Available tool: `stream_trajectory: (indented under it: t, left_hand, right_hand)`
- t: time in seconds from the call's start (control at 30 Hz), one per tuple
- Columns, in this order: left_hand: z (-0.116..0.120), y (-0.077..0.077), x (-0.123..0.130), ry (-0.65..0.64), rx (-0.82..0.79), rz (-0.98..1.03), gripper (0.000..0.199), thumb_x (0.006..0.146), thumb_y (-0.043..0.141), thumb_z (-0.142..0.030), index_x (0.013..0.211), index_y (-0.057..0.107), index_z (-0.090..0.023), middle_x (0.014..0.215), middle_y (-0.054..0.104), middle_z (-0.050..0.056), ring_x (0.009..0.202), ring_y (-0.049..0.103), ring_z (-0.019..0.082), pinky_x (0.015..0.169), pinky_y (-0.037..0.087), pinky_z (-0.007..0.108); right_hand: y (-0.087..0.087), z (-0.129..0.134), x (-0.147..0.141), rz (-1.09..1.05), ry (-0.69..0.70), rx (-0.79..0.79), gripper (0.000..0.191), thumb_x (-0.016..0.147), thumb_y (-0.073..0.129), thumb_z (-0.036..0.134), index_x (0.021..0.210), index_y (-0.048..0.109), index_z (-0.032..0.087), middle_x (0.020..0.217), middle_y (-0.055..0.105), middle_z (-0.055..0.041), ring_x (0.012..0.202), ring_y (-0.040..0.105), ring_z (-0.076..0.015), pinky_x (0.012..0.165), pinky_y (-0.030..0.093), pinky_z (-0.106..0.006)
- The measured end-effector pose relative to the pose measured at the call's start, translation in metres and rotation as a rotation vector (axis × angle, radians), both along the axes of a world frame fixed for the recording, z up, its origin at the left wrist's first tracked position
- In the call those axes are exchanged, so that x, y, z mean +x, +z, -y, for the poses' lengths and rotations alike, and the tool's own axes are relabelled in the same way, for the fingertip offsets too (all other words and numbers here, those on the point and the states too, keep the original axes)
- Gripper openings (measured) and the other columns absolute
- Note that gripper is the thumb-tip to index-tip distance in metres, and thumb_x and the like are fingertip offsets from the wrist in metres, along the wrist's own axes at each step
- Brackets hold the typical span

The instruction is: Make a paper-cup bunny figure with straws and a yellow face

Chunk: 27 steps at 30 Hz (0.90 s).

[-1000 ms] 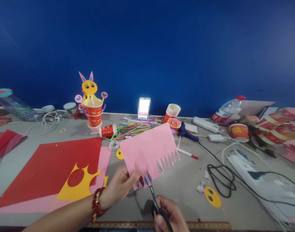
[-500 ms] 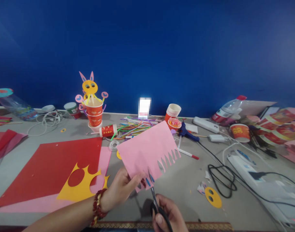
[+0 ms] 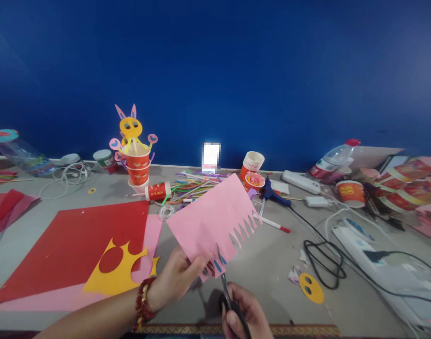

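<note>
- Pink sheet (image 3: 211,212) has swung a little to the left since the earlier frames – its top corner sits further left, its left corner lower – while the scissors (image 3: 227,285) are in nearly the same spot
- It is held above the counter (image 3: 272,263) at the centre of the frame, tilted, with a row of jagged notches along its lower right edge
- Left hand (image 3: 175,278): thumb on top, fingers pinching the lower edge; the fingers underneath are mostly hidden
- Right hand (image 3: 247,306): fingers curled round the scissor handles at bottom centre, blades pointing up and away, tips over the sheet beside the blue ovals (image 3: 218,267)
- What could go wrong: the blades lie close to the left thumb, so a slip or a sudden turn of the sheet might nick it; a veering blade might clip an oval, and a one-edge grip could let the far corner sag
- Edges and room: patterned trim (image 3: 289,330) marks the near edge, just below the right hand; grey surface shows to the right as far as the yellow face (image 3: 311,288) and black cord (image 3: 321,263); leftward, the yellow cut-out sheet (image 3: 109,280) lies near the left wrist; straws (image 3: 190,186) crowd beyond the far edge
</note>
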State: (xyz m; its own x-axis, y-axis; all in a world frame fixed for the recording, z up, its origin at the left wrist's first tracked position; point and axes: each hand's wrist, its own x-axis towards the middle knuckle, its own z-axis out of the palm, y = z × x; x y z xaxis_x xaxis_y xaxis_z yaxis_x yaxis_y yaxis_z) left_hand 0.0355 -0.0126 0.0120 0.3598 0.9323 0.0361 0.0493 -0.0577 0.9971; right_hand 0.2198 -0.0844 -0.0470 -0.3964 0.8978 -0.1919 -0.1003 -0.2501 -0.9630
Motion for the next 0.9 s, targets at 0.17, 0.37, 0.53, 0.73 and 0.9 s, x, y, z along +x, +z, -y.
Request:
stream_trajectory:
  t: [0.17,0.37,0.53,0.73,0.9]
  left_hand:
    - [-0.001,0.001,0.000,0.001,-0.004,-0.005,0.042,0.096,0.048,-0.041,0.076,0.072,-0.013,0.071,0.074,0.006,0.063,0.066,0.014,0.057,0.050,0.018]
    - [0.000,0.001,-0.001,-0.015,-0.022,0.020,0.041,0.096,0.049,-0.043,0.081,0.074,-0.013,0.075,0.075,0.007,0.064,0.066,0.015,0.057,0.050,0.019]
    - [0.000,0.001,-0.002,-0.037,-0.013,0.033,0.041,0.097,0.047,-0.042,0.083,0.074,-0.014,0.076,0.075,0.006,0.065,0.066,0.015,0.057,0.050,0.018]
    - [-0.002,0.003,0.000,-0.022,-0.007,0.025,0.039,0.096,0.048,-0.041,0.084,0.074,-0.015,0.076,0.074,0.005,0.065,0.065,0.015,0.057,0.050,0.019]
    - [0.000,0.001,-0.001,-0.032,-0.021,0.030,0.041,0.097,0.047,-0.042,0.083,0.074,-0.014,0.075,0.074,0.005,0.065,0.064,0.015,0.058,0.049,0.019]
  right_hand:
    - [0.001,0.002,0.000,0.005,-0.016,-0.002,0.059,0.073,0.061,0.078,0.072,0.042,0.022,0.047,0.047,0.0066,0.039,0.033,-0.0053,0.044,0.026,-0.018]
    - [0.007,0.001,-0.002,0.006,-0.036,-0.037,0.061,0.069,0.062,0.079,0.071,0.040,0.022,0.047,0.044,0.0079,0.040,0.032,-0.0052,0.044,0.027,-0.018]
    - [0.011,0.001,-0.003,0.016,-0.052,-0.064,0.062,0.068,0.064,0.079,0.070,0.038,0.023,0.046,0.042,0.0091,0.039,0.032,-0.0053,0.043,0.030,-0.018]
    - [0.014,0.001,-0.003,0.000,-0.071,-0.078,0.062,0.067,0.066,0.078,0.069,0.037,0.023,0.048,0.041,0.0094,0.041,0.033,-0.0051,0.044,0.033,-0.018]
    - [0.014,0.001,-0.004,0.002,-0.072,-0.085,0.062,0.067,0.066,0.078,0.069,0.038,0.023,0.047,0.041,0.0097,0.040,0.032,-0.0050,0.043,0.033,-0.017]
